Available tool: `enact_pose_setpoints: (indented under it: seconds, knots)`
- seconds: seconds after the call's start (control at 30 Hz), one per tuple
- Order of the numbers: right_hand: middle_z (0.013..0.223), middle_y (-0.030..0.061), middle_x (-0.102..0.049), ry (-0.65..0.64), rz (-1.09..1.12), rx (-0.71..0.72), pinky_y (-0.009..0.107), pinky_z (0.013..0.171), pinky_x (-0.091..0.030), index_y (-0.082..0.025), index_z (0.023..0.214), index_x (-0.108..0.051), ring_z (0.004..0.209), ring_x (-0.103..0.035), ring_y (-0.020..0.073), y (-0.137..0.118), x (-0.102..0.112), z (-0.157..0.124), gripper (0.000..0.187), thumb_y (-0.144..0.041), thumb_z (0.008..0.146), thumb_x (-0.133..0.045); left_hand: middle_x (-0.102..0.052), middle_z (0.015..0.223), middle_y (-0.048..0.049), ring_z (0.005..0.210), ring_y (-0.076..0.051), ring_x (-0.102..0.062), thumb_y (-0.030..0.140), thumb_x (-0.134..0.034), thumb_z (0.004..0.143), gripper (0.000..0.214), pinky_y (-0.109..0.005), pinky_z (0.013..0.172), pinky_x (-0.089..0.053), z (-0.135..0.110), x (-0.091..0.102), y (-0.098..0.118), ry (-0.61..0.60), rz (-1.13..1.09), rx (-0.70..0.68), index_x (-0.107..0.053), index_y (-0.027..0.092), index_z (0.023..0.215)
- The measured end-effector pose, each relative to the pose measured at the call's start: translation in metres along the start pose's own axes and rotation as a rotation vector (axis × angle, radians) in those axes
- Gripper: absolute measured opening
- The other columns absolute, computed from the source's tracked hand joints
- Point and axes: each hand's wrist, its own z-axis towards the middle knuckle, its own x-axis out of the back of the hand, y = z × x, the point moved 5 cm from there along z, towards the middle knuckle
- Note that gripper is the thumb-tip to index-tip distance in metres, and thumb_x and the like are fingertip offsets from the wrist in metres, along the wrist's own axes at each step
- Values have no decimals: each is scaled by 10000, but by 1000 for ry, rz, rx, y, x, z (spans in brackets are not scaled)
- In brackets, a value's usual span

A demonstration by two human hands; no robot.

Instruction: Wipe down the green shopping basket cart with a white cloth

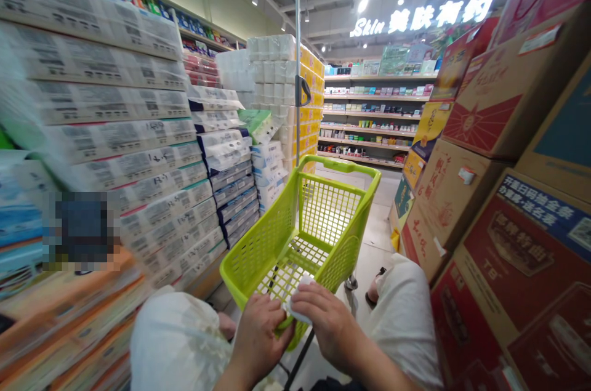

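Grip: left hand (261,335) and right hand (325,323) both closed around a folded white tissue (295,300), with the fingers (314,302) of the right hand curled over its top and the left hand pressing at its side.

Tissue: between the 2 hands, at the near end of a lime-green plastic shopping cart (339,164), touching or just above the near rim; exact contact hidden by the fingers.

Cart: mesh walls and a grid floor, tilted toward the far end of the aisle; a thin metal pole (298,40) rising from the far rim, with a black clip (302,90) partway up.

Legs: white shorts (406,317) on both sides of the cart, with a dark sandal (375,286) just beyond the right leg.

Left side of aisle: tall stacks of plastic-wrapped tissue packs (115,101), blurred close by, plus 1 pixelated patch (83,228).

Right side of aisle: stacked red and tan cardboard cartons (466,101) with printed labels.

Far end: shelves of boxed cosmetics (369,114) below a lit "Skin" sign (420,15), and yellow-wrapped paper rolls (309,89) beyond the pole.

Stage: tissue folded and held in both hands at the cart's near end, not set down; nothing visible to mark any further stage.
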Motion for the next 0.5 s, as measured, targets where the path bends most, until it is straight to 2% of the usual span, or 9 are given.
enact_pose_setpoints:
  seconds: [0.2, 0.27, 0.4, 0.5]
  knots:
    - [1095, 94, -714, 186, -35, -113, 448, 1031, -483, -205, 1153, -640, 1137, -616, 206, 24, 16, 4, 424, -5, 876, -390, -548, 561, 3, 599, -153, -464, 247, -577, 820, 305, -321, 638, -289, 1, 2, 0, -12, 14, 19, -509, 197, 527]
    - [1099, 89, -713, 156, -23, -94, 438, 1043, -475, -207, 1153, -640, 1145, -612, 199, 18, 12, 4, 420, -10, 876, -394, -555, 568, 3, 608, -156, -473, 239, -572, 826, 294, -321, 641, -289, 1, 2, 0, -11, 8, 21, -519, 198, 539]
    - [1127, 63, -710, 4, 16, 6, 398, 1062, -457, -219, 1160, -626, 1167, -598, 179, 0, -2, 1, 363, -58, 907, -423, -574, 585, 5, 612, -158, -484, 225, -575, 821, 246, -319, 636, -282, 0, 1, 0, -10, -13, -1, -548, 201, 577]
    - [1126, 76, -709, 66, -20, -33, 411, 1041, -475, -205, 1156, -619, 1154, -607, 190, 10, 4, 3, 386, -30, 893, -398, -557, 567, 9, 597, -154, -474, 228, -589, 805, 268, -318, 631, -279, 0, 2, -1, -7, -6, 6, -520, 198, 547]
